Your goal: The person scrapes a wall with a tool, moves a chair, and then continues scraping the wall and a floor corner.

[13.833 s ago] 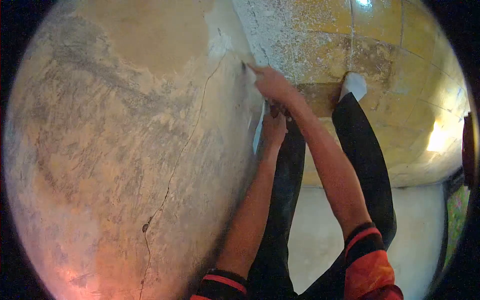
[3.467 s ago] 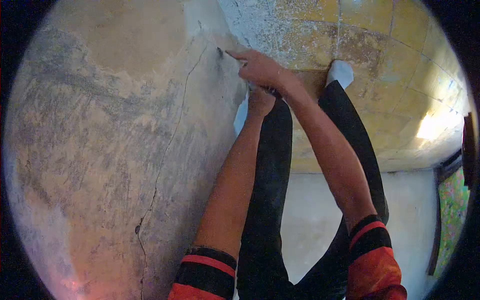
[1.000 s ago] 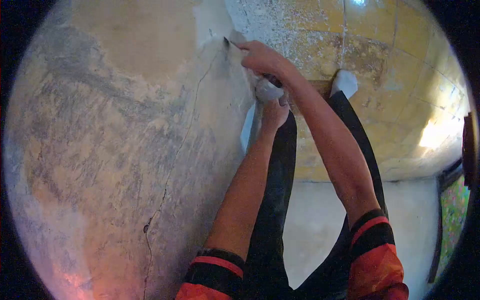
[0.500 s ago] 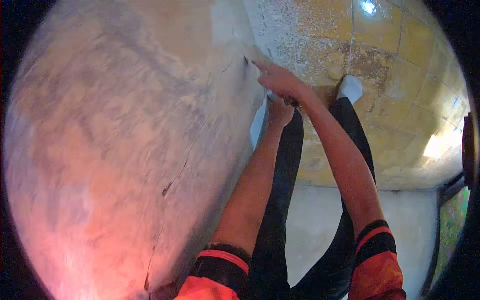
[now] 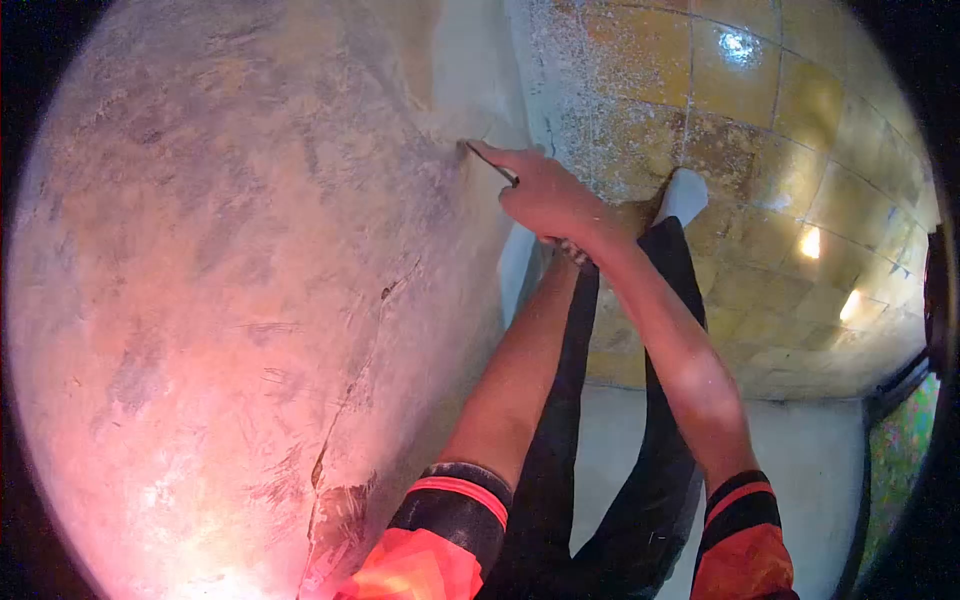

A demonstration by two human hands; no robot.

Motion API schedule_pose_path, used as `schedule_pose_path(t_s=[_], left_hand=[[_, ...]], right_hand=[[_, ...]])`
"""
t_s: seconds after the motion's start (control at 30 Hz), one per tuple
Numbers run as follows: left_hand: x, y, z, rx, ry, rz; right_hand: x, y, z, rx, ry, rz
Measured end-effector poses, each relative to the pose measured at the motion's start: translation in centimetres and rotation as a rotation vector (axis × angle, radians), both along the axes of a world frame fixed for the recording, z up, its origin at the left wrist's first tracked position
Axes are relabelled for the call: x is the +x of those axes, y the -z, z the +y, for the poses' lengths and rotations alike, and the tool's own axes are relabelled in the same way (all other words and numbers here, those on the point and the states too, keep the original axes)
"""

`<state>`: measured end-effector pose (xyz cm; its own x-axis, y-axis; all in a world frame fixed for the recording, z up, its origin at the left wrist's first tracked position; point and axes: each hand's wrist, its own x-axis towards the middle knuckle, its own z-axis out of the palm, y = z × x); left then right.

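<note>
My right hand [image 5: 556, 196] is closed on a thin flat scraper [image 5: 492, 162], seen nearly edge-on. The scraper's far tip touches the rough plastered wall [image 5: 250, 200] at the left, and my index finger lies along it. Beneath my right wrist, my left forearm [image 5: 515, 370] reaches forward. My left hand is hidden behind the right one, so its fingers and anything in them do not show. A patterned band [image 5: 574, 251] shows where the two wrists cross.
A long crack [image 5: 350, 390] runs down the wall. White crumbs and dust [image 5: 590, 110] cover part of the yellow tiled floor [image 5: 780, 220]. My foot in a white sock [image 5: 684, 195] rests on the tiles. A pale wall [image 5: 800, 440] stands behind my legs.
My right hand has moved left and slightly down in the view, bringing the scraper onto the wall. My left hand, partly visible before, is now covered. The view has shifted slightly.
</note>
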<state>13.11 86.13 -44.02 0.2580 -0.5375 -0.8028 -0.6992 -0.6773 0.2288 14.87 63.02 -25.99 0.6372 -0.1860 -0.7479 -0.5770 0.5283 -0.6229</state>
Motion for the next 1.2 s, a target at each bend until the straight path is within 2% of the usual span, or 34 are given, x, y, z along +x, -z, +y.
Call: schedule_pose_path(t_s=[0.03, 0.07, 0.13, 0.23, 0.3, 0.37, 0.43, 0.47, 0.57, 0.67, 0.77, 0.87, 0.93, 0.97, 1.07, 1.2], left_hand=[[-0.4, 0.5, -0.6, 0.140, 0.035, -0.070], [-0.9, 0.4, -0.6, 0.212, -0.036, 0.038], [-1.0, 0.8, -0.4, 0.103, -0.137, 0.080], [-1.5, 1.7, 0.9, -0.051, -0.238, 0.053], [-1.6, 1.4, 1.2, -0.020, -0.294, 0.102], [-1.1, 0.9, 1.3, -0.001, -0.370, 0.155], [-0.5, 0.2, 1.3, 0.010, -0.483, 0.225], [-0.2, 0.0, 1.3, 0.011, -0.567, 0.274], [0.3, 0.1, 1.8, -0.012, -0.927, 0.453], [0.8, -0.6, 1.9, -0.058, -1.380, 0.670], [1.4, -0.4, 1.4, -0.104, -1.735, 0.828], [1.0, 0.0, 0.8, -0.105, -1.917, 0.887], [0.7, 0.4, 0.3, -0.125, -1.987, 0.909], [0.7, 0.3, 0.4, -0.128, -2.015, 0.910], [-0.2, 0.9, 0.4, -0.122, -2.065, 0.890], [-1.0, 0.0, -0.4, -0.116, -2.142, 0.844]], right_hand=[[0.4, 0.8, 0.9, -0.054, 0.025, 0.024], [0.4, 1.5, 1.7, -0.103, 0.052, 0.053], [0.7, 1.5, 2.1, -0.110, 0.116, 0.055], [1.6, 3.7, 1.5, -0.114, 0.089, 0.057], [1.1, 4.8, 0.9, -0.119, 0.067, 0.061], [0.7, 3.5, -0.2, -0.110, 0.064, 0.026], [0.5, 3.3, 1.3, -0.194, 0.104, -0.011], [0.4, 3.4, 1.9, -0.238, 0.129, -0.025], [0.0, 2.3, -0.6, 0.010, 0.001, 0.041], [0.9, 4.8, 2.7, -0.365, 0.018, 0.019], [1.1, 3.4, 3.6, -0.367, 0.166, 0.066], [1.6, 2.5, -0.9, 0.035, 0.088, 0.155], [1.4, 5.0, 2.8, -0.447, 0.185, 0.037], [1.7, 4.4, 2.9, -0.679, 0.237, -0.023], [1.2, 4.4, 0.6, -0.143, 0.091, 0.024], [1.3, 3.8, 0.9, -0.235, 0.118, 0.054]])
